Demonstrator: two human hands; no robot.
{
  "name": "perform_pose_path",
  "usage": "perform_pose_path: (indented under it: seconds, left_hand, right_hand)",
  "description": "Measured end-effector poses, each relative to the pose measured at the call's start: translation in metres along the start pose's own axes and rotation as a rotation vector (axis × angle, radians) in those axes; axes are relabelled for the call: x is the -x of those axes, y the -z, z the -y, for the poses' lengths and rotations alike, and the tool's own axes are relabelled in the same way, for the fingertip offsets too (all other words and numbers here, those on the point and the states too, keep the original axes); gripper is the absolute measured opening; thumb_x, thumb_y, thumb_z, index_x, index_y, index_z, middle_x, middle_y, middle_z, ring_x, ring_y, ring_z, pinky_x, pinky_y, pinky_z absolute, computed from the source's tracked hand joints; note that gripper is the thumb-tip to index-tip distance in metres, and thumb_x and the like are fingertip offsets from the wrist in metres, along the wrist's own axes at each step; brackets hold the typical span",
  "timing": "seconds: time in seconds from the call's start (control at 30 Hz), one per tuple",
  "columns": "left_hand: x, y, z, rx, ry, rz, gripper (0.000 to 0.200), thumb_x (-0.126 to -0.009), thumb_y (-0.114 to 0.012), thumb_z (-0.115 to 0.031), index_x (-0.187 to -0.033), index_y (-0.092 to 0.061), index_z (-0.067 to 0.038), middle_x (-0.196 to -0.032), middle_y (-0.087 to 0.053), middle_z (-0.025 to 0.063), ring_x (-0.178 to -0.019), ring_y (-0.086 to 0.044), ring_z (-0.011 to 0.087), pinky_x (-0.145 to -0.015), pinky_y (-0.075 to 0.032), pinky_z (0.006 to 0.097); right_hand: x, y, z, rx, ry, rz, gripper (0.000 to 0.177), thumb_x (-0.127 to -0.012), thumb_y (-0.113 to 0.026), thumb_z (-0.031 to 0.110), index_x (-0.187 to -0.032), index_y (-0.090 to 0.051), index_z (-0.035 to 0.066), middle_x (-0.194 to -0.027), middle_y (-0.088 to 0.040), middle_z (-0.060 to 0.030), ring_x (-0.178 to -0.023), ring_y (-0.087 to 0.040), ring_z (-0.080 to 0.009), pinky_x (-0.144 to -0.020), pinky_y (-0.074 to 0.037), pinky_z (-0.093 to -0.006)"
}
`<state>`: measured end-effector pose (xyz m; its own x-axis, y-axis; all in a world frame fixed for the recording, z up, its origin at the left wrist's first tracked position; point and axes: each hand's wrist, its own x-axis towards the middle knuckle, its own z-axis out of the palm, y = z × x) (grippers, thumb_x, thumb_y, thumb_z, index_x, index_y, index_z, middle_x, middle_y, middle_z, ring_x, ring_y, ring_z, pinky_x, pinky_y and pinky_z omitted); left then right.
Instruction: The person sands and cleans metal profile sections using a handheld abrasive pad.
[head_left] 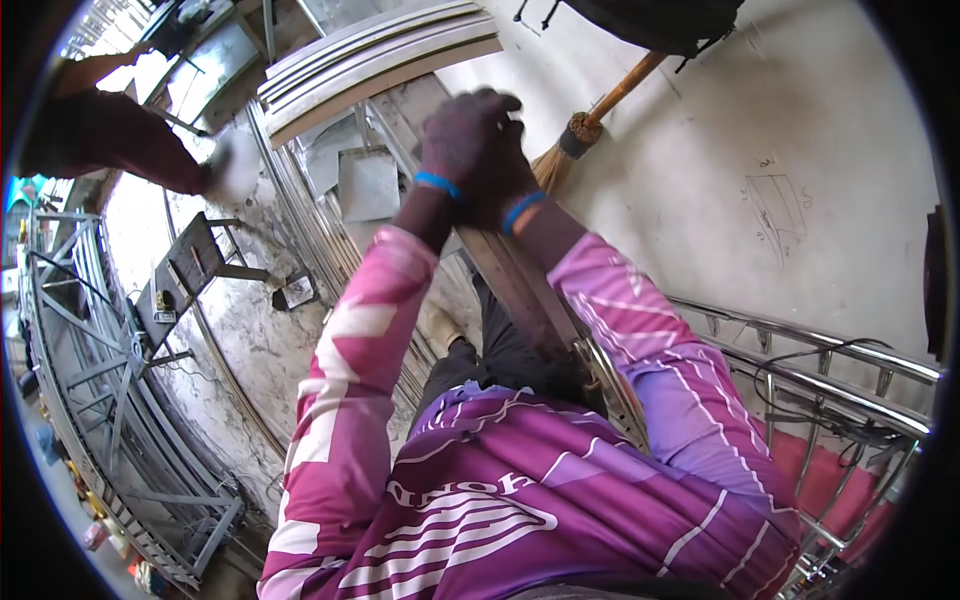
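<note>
My left hand (455, 135) and my right hand (500, 185) are pressed together in front of me, raised above a long metal-looking beam (515, 290). Both look covered by dark gloves with blue bands at the wrists. The left hand's fingers curl over near the top of the right hand. The right hand's fingers are mostly hidden behind the left, and whether anything lies between the palms cannot be seen. Just beyond the hands is a stack of long pale profiles (380, 65).
A broom (580, 135) leans at the white wall. A shiny metal railing (830, 350) with a dark cable stands at right. At left are a small metal stand (185, 270), a metal frame (100, 370) and another person's dark-clothed limb (130, 140). Long strips (310, 220) lie on the floor.
</note>
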<state>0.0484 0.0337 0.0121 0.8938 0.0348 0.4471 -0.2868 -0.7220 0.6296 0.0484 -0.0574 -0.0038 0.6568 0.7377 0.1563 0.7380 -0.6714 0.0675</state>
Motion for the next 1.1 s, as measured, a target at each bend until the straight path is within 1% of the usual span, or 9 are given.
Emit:
perform_pose_path:
  seconds: [0.07,0.13,0.23,0.4,0.53,0.57,0.8,0.87,1.1]
  left_hand:
    - [0.038,-0.009,-0.034,-0.207,-0.146,0.141,0.022,-0.084,-0.071,-0.029,-0.103,-0.076,-0.018,-0.096,-0.069,0.0067,-0.091,-0.066,0.0282,-0.084,-0.052,0.0436]
    - [0.083,-0.01,-0.072,-0.006,-0.132,0.104,0.026,-0.084,-0.072,-0.033,-0.105,-0.071,-0.017,-0.107,-0.066,0.0079,-0.102,-0.061,0.0301,-0.095,-0.044,0.0489]
    - [0.105,-0.004,-0.103,0.079,-0.093,0.096,0.027,-0.082,-0.073,-0.032,-0.101,-0.07,-0.014,-0.109,-0.064,0.0091,-0.105,-0.06,0.0316,-0.095,-0.045,0.0489]
    - [0.07,-0.006,-0.061,0.081,-0.051,0.039,0.03,-0.083,-0.074,-0.034,-0.103,-0.069,-0.011,-0.108,-0.066,0.0105,-0.105,-0.063,0.033,-0.096,-0.047,0.0475]
    - [0.002,0.01,0.006,-0.059,-0.001,0.055,0.031,-0.087,-0.071,-0.037,-0.107,-0.073,-0.013,-0.114,-0.069,0.0103,-0.106,-0.066,0.0328,-0.093,-0.051,0.0474]
    - [-0.012,0.01,0.024,-0.104,-0.038,0.023,0.031,-0.087,-0.07,-0.037,-0.107,-0.074,-0.014,-0.115,-0.07,0.0099,-0.107,-0.066,0.0335,-0.093,-0.051,0.0479]
    - [-0.001,-0.014,0.017,-0.229,-0.24,0.131,0.037,-0.09,-0.069,-0.044,-0.116,-0.074,-0.018,-0.13,-0.066,0.0078,-0.124,-0.059,0.0326,-0.107,-0.047,0.0465]
    - [0.031,-0.008,-0.037,-0.138,-0.218,0.153,0.04,-0.091,-0.068,-0.045,-0.117,-0.073,-0.014,-0.129,-0.066,0.0115,-0.126,-0.058,0.0324,-0.108,-0.045,0.0448]
    - [0.087,-0.008,-0.099,0.082,-0.116,0.331,0.049,-0.092,-0.066,-0.048,-0.124,-0.067,-0.011,-0.136,-0.061,0.0133,-0.141,-0.046,0.0356,-0.117,-0.033,0.0533]
  right_hand:
    - [0.019,0.051,0.038,0.164,-0.376,0.236,0.049,-0.099,-0.053,0.044,-0.138,-0.059,0.015,-0.139,-0.06,-0.0126,-0.135,-0.05,-0.0292,-0.112,-0.039,-0.0486]
    - [0.033,0.091,0.072,0.338,-0.737,0.458,0.041,-0.11,-0.043,0.037,-0.137,-0.061,0.013,-0.136,-0.061,-0.0146,-0.134,-0.052,-0.0252,-0.113,-0.043,-0.0432]
    - [0.065,0.101,0.068,0.336,-0.691,0.665,0.037,-0.107,-0.046,0.034,-0.135,-0.06,0.013,-0.139,-0.058,-0.014,-0.134,-0.051,-0.0252,-0.114,-0.041,-0.0432]
    - [0.09,0.019,0.014,-0.576,-0.045,0.014,0.044,-0.095,-0.059,0.031,-0.135,-0.059,0.013,-0.132,-0.06,-0.0142,-0.129,-0.053,-0.033,-0.116,-0.036,-0.0466]
    - [0.004,-0.01,-0.005,-0.154,0.14,-0.082,0.061,-0.088,-0.064,0.048,-0.141,-0.056,0.017,-0.143,-0.058,-0.0116,-0.137,-0.048,-0.0336,-0.112,-0.035,-0.0538]
    - [-0.018,0.012,0.001,-0.099,0.014,0.196,0.064,-0.088,-0.065,0.048,-0.143,-0.055,0.015,-0.147,-0.055,-0.0128,-0.14,-0.044,-0.0339,-0.119,-0.031,-0.0505]
    - [0.02,-0.036,-0.013,-0.004,0.049,0.076,0.074,-0.097,-0.056,0.054,-0.157,-0.039,0.015,-0.159,-0.041,-0.017,-0.15,-0.032,-0.0355,-0.124,-0.021,-0.0546]
    - [0.064,0.013,-0.021,-0.516,-0.147,0.669,0.072,-0.1,-0.052,0.053,-0.16,-0.036,0.015,-0.164,-0.035,-0.0167,-0.152,-0.028,-0.0352,-0.127,-0.018,-0.0518]
    - [0.118,0.041,-0.007,-0.363,-0.045,0.505,0.07,-0.098,-0.052,0.052,-0.155,-0.041,0.014,-0.158,-0.041,-0.0183,-0.148,-0.034,-0.0368,-0.124,-0.022,-0.0524]
